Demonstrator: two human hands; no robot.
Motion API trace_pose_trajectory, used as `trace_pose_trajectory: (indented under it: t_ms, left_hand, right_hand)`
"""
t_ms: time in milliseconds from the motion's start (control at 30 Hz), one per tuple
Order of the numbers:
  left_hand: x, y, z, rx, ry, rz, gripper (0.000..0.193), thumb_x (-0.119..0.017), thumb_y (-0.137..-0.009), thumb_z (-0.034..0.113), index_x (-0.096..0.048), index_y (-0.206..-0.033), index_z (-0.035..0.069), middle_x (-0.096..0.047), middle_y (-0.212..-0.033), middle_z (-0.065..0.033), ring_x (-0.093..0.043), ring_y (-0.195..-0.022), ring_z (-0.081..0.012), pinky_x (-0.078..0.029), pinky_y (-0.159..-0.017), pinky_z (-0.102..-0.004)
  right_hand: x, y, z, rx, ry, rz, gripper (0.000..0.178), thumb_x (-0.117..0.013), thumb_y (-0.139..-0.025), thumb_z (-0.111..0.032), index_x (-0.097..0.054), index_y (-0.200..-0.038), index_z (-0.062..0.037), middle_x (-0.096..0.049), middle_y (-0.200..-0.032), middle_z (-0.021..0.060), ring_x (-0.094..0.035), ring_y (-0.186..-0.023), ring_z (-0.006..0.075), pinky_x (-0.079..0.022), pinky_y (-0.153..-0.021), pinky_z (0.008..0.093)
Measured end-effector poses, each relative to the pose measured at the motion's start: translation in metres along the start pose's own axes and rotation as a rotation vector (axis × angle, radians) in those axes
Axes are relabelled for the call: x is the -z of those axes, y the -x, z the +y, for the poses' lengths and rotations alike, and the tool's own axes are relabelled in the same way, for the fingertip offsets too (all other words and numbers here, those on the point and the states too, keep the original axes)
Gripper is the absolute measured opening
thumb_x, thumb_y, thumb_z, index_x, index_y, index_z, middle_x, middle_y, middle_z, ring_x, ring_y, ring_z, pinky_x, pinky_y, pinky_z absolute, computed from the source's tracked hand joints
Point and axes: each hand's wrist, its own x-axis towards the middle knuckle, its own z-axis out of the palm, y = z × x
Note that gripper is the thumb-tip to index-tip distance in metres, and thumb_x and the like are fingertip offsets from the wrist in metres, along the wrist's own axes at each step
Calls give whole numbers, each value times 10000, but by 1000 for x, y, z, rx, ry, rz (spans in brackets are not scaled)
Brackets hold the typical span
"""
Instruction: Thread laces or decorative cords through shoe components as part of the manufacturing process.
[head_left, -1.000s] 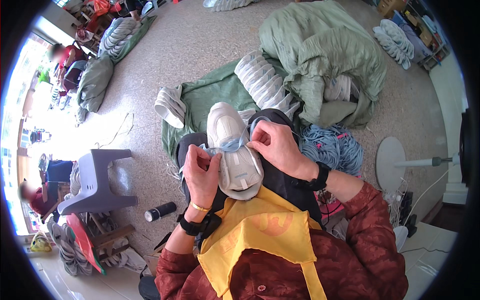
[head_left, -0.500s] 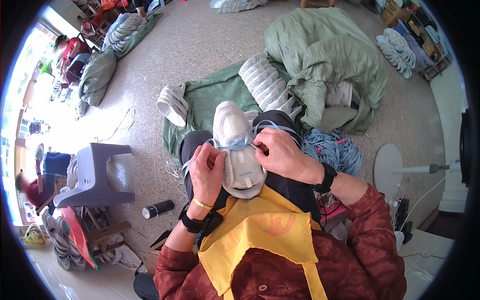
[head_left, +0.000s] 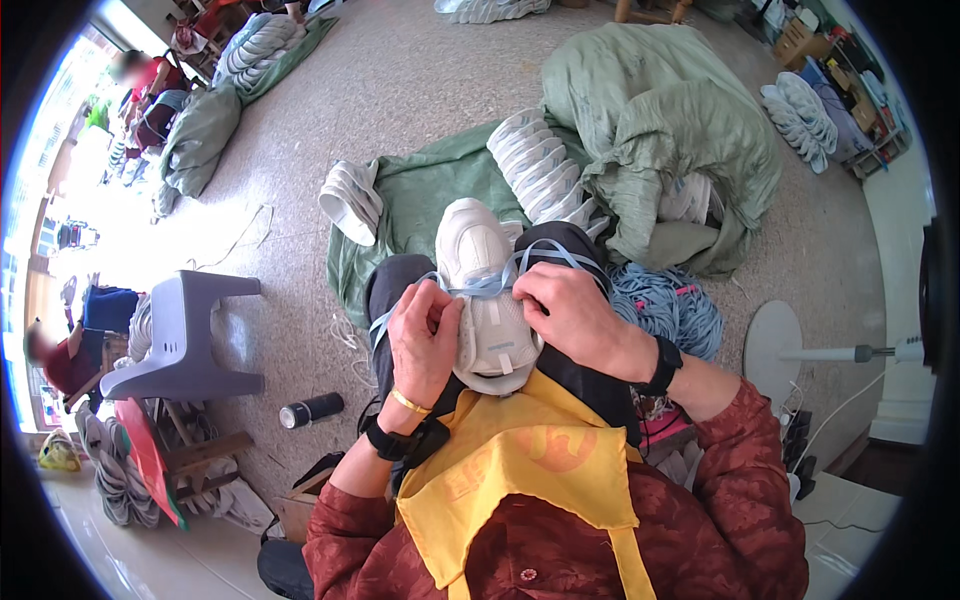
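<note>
A white sneaker (head_left: 476,246) rests between my knees, its toe pointing away from me and its heel close to my yellow apron (head_left: 520,460). Across its upper runs a light blue shoelace (head_left: 487,284), with loose lengths draped over both dark trouser legs. My left hand (head_left: 424,338) is closed in a pinch at the left row of eyelets, by the lace. On the opposite edge, my right hand (head_left: 572,308) pinches the lace with bent fingers. The fingertips partly hide what they grip.
A green cloth (head_left: 425,205) lies ahead, bearing a row of nested white shoes (head_left: 540,170) beside a large pale green sack (head_left: 670,130). Blue laces (head_left: 668,308) are heaped at my right knee. Leftward are a grey plastic chair (head_left: 185,340) and black bottle (head_left: 311,410). People sit far left.
The whole view has shifted slightly. Both hands stay pinched at the shoe's sides, with only small finger movement, and the shoe keeps its place between my knees.
</note>
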Motion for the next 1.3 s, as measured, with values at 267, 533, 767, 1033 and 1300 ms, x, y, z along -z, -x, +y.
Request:
trace_pose_trajectory:
  t_ms: [267, 533, 767, 1033, 1300]
  left_hand:
    - [8, 4, 9, -132, -112, -85, 264, -767, -803, 85, -553, -927, -6, -546, -840, -114, -570, -720, -244, -495, -675, -351]
    - [2, 10, 23, -176, -461, -167, 286, -649, -822, 77, -533, -1047, -57, -540, -955, -231, -563, -938, -423, -495, -816, -507]
    - [4, 12, 23, -176, -487, -207, 258, -620, -849, 47, -529, -1062, -65, -541, -993, -237, -554, -957, -415, -485, -842, -494]
    - [2, 13, 15, -196, -369, -127, 225, -599, -841, 22, -529, -1039, -60, -548, -982, -237, -547, -946, -418, -476, -838, -498]
    - [7, 13, 17, -206, -306, -117, 222, -592, -835, 11, -523, -1041, -34, -546, -943, -211, -553, -899, -417, -475, -786, -503]
  right_hand:
    - [-7, -1, -9, 185, 585, -48, 211, -711, -737, -42, -629, -927, -3, -598, -938, 120, -660, -908, 281, -564, -759, 350]
    - [-8, -7, -20, 295, 309, -11, 157, -658, -827, -24, -572, -957, -4, -549, -950, 120, -629, -891, 303, -541, -736, 385]
    - [-34, -18, -18, 9, -117, -30, 157, -676, -868, -47, -596, -977, 33, -658, -865, 196, -665, -831, 395, -532, -719, 467]
    - [-43, -24, -16, 25, 21, -31, 136, -687, -859, -93, -674, -935, 19, -671, -848, 198, -671, -824, 403, -535, -743, 470]
    - [-33, -31, -20, 70, 99, -33, 115, -694, -858, -88, -652, -875, 17, -654, -788, 168, -677, -713, 341, -514, -633, 441]
